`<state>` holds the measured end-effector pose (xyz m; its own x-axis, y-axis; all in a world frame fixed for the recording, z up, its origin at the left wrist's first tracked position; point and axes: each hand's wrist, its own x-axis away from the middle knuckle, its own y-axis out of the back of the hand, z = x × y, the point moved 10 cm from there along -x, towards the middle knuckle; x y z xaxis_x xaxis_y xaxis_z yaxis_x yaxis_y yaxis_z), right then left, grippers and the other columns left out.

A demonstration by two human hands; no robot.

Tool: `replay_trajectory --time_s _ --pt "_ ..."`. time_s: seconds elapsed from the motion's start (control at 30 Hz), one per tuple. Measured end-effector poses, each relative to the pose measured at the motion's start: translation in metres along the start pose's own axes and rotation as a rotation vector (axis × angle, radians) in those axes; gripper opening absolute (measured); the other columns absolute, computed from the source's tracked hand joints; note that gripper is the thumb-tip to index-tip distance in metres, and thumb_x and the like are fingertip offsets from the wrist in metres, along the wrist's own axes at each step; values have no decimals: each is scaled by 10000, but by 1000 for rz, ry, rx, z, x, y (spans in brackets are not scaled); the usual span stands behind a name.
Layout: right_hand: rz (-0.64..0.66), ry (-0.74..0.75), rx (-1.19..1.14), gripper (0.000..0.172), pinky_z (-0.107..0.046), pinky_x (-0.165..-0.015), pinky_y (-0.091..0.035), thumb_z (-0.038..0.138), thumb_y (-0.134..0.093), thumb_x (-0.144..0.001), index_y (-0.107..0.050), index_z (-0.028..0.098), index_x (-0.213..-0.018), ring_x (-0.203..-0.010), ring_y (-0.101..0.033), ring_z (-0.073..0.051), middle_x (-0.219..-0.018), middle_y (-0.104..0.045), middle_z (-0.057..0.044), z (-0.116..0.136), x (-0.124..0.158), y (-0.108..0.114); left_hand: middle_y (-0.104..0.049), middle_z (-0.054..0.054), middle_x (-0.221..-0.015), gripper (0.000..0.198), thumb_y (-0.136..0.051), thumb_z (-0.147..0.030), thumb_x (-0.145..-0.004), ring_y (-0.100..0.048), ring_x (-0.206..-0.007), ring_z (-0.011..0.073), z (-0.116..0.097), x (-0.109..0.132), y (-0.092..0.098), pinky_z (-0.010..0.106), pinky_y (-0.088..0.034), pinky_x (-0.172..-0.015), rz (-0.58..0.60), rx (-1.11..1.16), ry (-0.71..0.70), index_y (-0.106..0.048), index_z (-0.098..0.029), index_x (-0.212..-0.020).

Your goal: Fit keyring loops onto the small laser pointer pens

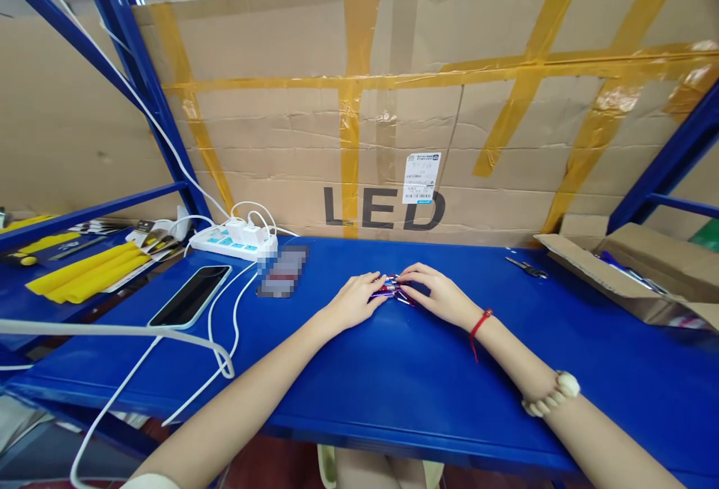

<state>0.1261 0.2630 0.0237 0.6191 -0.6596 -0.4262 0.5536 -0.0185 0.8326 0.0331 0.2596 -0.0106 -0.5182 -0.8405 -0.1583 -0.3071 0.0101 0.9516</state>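
Note:
A small bunch of slim, shiny red, blue and purple pens [389, 288] lies at the middle of the blue table, partly covered by my fingers. From the left, my left hand [355, 300] curls its fingers and thumb around one end of the bunch. My right hand [438, 293], with a red string at its wrist, grips the other end. Both palms face down, close to the table surface, and the fingertips almost meet. How many pens are there is hard to make out.
An open cardboard box [629, 279] with pens stands at right, beside keys [526, 268]. On the left are a phone [191, 297], a blurred-out dark object [284, 272], a white power strip [233, 240] and loose cables. A large cardboard sheet [269, 144] walls the back.

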Motion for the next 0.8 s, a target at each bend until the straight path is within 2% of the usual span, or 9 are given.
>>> replay_trajectory --time_s 0.13,0.33,0.63,0.8 --pt "-11 4 70 253 -321 -851 -446 307 -405 -873 -592 200 -1007 -927 -534 -159 -1010 -557 -61 -1 1 4 -337 119 -1345 471 -356 -318 -912 -299 -1249 230 10 -1 1 353 -257 -1037 -2 -121 94 -359 -72 -1313" --pt "-52 8 100 261 -312 -846 -450 296 -387 -877 -587 209 -1019 -928 -531 -152 -1008 -550 -56 1 3 8 -294 147 -1363 459 -308 -236 -921 -214 -1285 221 29 2 2 299 -200 -1063 14 -226 299 -321 -15 -1323" --pt "-71 -9 114 252 -301 -837 -456 289 -389 -872 -591 214 -1003 -922 -539 -144 -1015 -549 -50 -6 5 12 -307 252 -1316 451 -333 -85 -865 -273 -1250 291 66 21 19 330 -259 -1023 28 -421 661 -331 77 -1287" --pt "-99 -40 105 240 -284 -821 -456 278 -396 -865 -590 213 -990 -921 -537 -138 -1006 -551 -41 -11 6 17 -327 286 -1287 436 -358 -53 -840 -299 -1232 316 78 29 26 341 -289 -997 -10 -440 720 -378 98 -1249"
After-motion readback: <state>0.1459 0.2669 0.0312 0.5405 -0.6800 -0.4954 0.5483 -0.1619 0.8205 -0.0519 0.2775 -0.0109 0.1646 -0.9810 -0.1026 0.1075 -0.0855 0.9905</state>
